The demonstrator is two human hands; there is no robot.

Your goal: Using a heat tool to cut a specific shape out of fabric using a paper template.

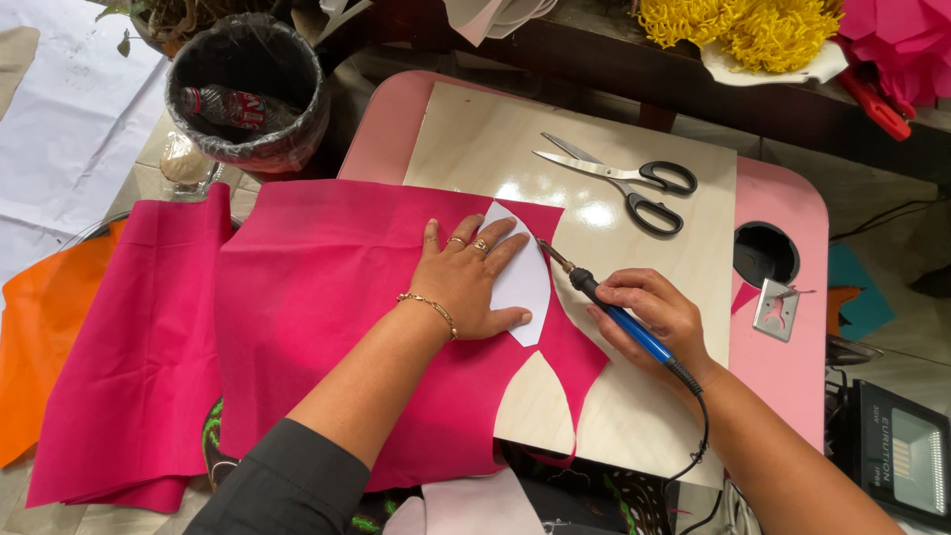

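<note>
Left hand point(471, 282): we are pressing it flat, fingers spread, on a white leaf-shaped paper template point(522, 282) lying on bright pink fabric point(327, 297).
Right hand point(649, 312): we are gripping a blue-handled hot cutting tool point(614, 307), tip touching the template's edge.
Board: pale wooden panel point(634, 396) is lying beneath, black-handled scissors point(624, 183) resting on it.

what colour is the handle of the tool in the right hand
Blue, with a black grip end and cord; the tool shows best in the head view.

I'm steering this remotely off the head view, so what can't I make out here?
- White template: its left part is hidden under the left hand.
- Hot tool: handle middle covered by the right hand; tip contact with the pink fabric is too small to judge.
- Black device: cut off by the right edge.
</note>
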